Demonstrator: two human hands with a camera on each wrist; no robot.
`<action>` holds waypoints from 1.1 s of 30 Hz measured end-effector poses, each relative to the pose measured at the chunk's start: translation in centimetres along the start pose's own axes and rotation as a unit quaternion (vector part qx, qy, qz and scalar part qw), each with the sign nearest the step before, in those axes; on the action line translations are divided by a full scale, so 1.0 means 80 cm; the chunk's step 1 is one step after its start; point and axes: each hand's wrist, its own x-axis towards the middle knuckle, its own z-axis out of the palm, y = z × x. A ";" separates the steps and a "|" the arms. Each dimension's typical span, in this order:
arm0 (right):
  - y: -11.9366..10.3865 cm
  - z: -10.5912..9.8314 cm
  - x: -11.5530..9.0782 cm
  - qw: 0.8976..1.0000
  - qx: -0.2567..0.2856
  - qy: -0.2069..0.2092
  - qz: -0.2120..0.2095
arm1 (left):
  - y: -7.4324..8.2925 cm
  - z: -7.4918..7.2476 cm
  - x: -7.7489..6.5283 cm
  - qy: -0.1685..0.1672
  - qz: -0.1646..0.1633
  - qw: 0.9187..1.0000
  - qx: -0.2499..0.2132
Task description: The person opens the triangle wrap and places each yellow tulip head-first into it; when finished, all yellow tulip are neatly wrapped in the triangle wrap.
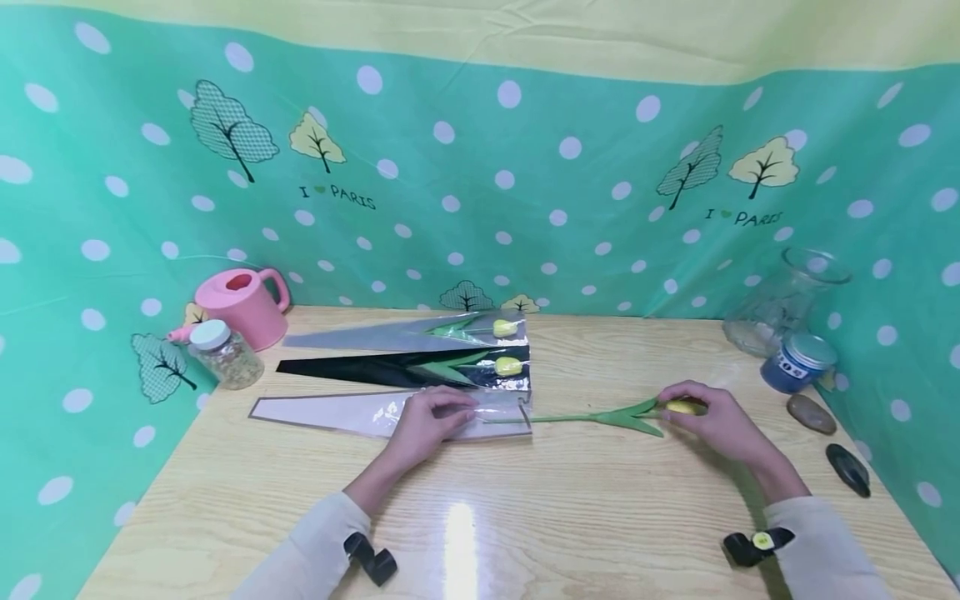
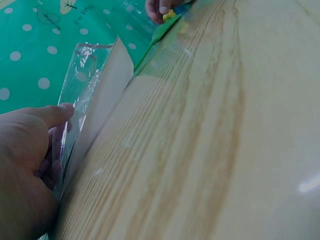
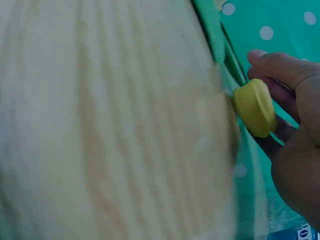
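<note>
My right hand [image 1: 714,422] holds a yellow artificial tulip [image 1: 627,417] by its head end, thumb and fingers around it. In the right wrist view the yellow bloom [image 3: 255,108] sits inside that hand. The green stem points left, its end at the mouth of a white flower sleeve [image 1: 322,412] with a clear front. My left hand [image 1: 422,427] pinches this sleeve near its wide end; the left wrist view shows the thumb on the clear film [image 2: 82,75], which stands apart from the white backing. Behind lie a black sleeve [image 1: 360,367] and a grey sleeve [image 1: 352,335], each with a yellow tulip inside.
At the back left stand a pink watering can [image 1: 243,310] and a lidded glass jar [image 1: 228,358]. On the right are a clear glass vase [image 1: 772,304], a blue jar [image 1: 797,364], a brown stone [image 1: 812,413] and a black stone [image 1: 847,469]. A polka-dot curtain [image 1: 480,200] surrounds the table.
</note>
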 end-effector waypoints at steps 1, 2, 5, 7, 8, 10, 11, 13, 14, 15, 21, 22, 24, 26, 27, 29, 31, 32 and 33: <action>0.001 0.002 0.000 1.000 0.005 -0.002 0.000 | 0.001 0.000 0.000 -0.001 -0.001 1.000 0.001; 0.002 0.003 -0.001 1.000 0.008 -0.003 -0.002 | 0.001 0.000 0.000 -0.001 -0.001 1.000 0.002; 0.002 0.007 -0.002 1.000 0.004 -0.003 -0.014 | 0.002 0.001 0.001 0.000 -0.002 1.000 0.004; 0.001 0.010 -0.003 1.000 -0.010 0.005 -0.022 | 0.003 0.002 0.001 0.001 -0.002 1.000 0.006; 0.001 0.011 -0.003 0.999 -0.020 0.009 -0.027 | 0.003 0.002 0.001 0.002 -0.002 1.000 0.007; 0.000 0.014 -0.002 0.999 -0.037 0.014 -0.036 | 0.003 0.002 0.001 0.002 -0.004 1.000 0.007; 0.000 0.016 -0.001 0.998 -0.045 0.019 -0.040 | 0.003 0.002 0.001 0.002 -0.004 1.000 0.008; -0.002 0.020 -0.001 0.997 -0.055 0.027 -0.044 | 0.004 0.002 0.001 0.004 -0.005 1.000 0.010; -0.003 0.022 -0.001 0.997 -0.056 0.029 -0.045 | 0.004 0.002 0.001 0.004 -0.005 1.000 0.011; -0.005 0.024 -0.001 0.997 -0.053 0.033 -0.048 | 0.004 0.002 0.001 0.005 -0.003 1.000 0.010; -0.027 0.042 0.004 0.994 -0.049 0.049 -0.082 | 0.009 0.008 0.002 -0.003 0.026 1.000 0.016; -0.032 0.046 0.006 0.994 -0.050 0.049 -0.086 | 0.010 0.010 0.002 -0.006 0.028 0.999 0.018; -0.041 0.056 0.010 0.994 -0.044 0.046 -0.091 | 0.012 0.014 0.002 -0.009 0.028 0.999 0.025; -0.051 0.068 0.015 0.994 -0.036 0.044 -0.096 | 0.013 0.017 0.002 -0.008 0.031 0.999 0.032; -0.056 0.073 0.017 0.994 -0.032 0.042 -0.098 | 0.013 0.018 0.002 -0.006 0.032 0.999 0.036; -0.065 0.085 0.022 0.994 -0.023 0.041 -0.098 | 0.012 0.019 0.002 0.000 0.034 0.998 0.044; -0.075 0.095 0.026 0.994 -0.013 0.042 -0.099 | 0.012 0.020 0.002 0.004 0.036 0.998 0.046; -0.079 0.100 0.028 0.994 -0.009 0.043 -0.098 | 0.012 0.020 0.002 0.006 0.035 0.998 0.048; -0.082 0.104 0.030 0.994 -0.003 0.042 -0.098 | 0.013 0.020 0.001 0.008 0.035 0.998 0.048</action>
